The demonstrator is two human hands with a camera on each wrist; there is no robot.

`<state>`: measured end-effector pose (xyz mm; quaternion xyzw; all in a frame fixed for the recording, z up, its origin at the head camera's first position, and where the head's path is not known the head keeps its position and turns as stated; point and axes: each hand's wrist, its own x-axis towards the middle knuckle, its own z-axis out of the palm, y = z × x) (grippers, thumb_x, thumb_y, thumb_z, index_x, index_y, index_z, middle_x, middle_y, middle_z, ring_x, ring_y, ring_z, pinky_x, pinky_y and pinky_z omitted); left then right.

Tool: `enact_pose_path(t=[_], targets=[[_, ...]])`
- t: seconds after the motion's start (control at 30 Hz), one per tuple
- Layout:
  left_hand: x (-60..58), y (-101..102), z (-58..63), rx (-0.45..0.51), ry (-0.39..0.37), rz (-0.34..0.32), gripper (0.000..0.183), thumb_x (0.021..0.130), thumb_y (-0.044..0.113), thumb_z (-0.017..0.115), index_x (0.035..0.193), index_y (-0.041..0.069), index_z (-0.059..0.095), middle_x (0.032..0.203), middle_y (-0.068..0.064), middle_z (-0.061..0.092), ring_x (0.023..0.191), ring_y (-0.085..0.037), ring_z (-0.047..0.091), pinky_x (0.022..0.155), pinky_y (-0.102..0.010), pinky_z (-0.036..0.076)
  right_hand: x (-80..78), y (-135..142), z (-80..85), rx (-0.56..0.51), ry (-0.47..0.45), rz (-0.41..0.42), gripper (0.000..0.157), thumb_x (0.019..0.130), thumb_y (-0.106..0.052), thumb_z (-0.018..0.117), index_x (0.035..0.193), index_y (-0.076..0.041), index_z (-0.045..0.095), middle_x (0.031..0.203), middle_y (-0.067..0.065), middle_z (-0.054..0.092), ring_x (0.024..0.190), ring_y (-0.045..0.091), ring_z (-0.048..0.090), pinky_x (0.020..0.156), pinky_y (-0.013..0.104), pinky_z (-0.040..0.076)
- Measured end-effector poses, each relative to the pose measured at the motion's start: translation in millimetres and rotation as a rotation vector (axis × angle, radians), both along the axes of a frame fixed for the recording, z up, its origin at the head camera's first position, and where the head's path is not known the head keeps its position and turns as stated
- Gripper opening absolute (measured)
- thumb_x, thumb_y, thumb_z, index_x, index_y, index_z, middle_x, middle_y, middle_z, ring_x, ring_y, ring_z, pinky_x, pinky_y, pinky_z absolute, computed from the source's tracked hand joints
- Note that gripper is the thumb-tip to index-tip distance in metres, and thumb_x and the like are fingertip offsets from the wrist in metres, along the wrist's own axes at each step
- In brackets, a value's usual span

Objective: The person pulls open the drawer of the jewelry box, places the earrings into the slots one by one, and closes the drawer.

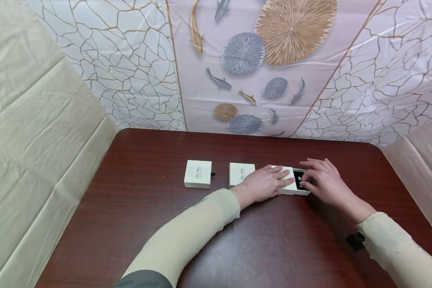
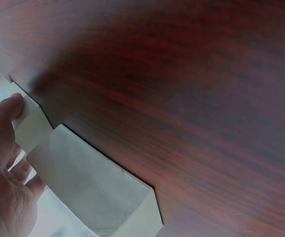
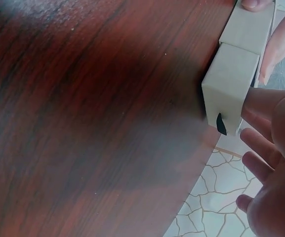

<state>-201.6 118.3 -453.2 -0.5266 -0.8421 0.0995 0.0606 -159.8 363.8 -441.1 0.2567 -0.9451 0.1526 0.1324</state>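
A white sliding jewelry box [image 1: 288, 187] lies at the right of the row, its drawer [image 1: 302, 193] pulled out to the right. My left hand [image 1: 264, 184] holds the box's sleeve, fingers spread over the top and thumb [image 2: 15, 104] against the near side. Inside the drawer, on a black lining, sits a small shiny piece of jewelry [image 1: 299, 179]. My right hand [image 1: 324, 182] reaches in from the right, thumb and forefinger pinching at that piece; its other fingers stay raised. In the right wrist view a black pull tab [image 3: 221, 124] hangs from the drawer's end.
Left of the held box is a second white box [image 1: 240, 172], partly behind my left hand. Farther left stands a third white box [image 1: 198, 173] with a black tab on its right side. Patterned cloth [image 1: 140, 72] hangs behind the dark red table [image 1: 147, 224].
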Motion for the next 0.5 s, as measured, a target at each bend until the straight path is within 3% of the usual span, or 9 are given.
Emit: enact_pose_path(t=[0.5], targets=[[0.8,-0.2,1.7,-0.012,0.010,0.002,0.059,0.112,0.042,0.054,0.168,0.033,0.037,0.171,0.002,0.038,0.158,-0.019,0.036,0.126,-0.036,0.034,-3.5,2.9,-0.3,0.005,-0.029,-0.013,0.024,0.082,-0.005,0.089,0.079,-0.019,0.069,0.134,0.026,0.067,0.135,0.051,0.049,0.117,0.079,0.024]])
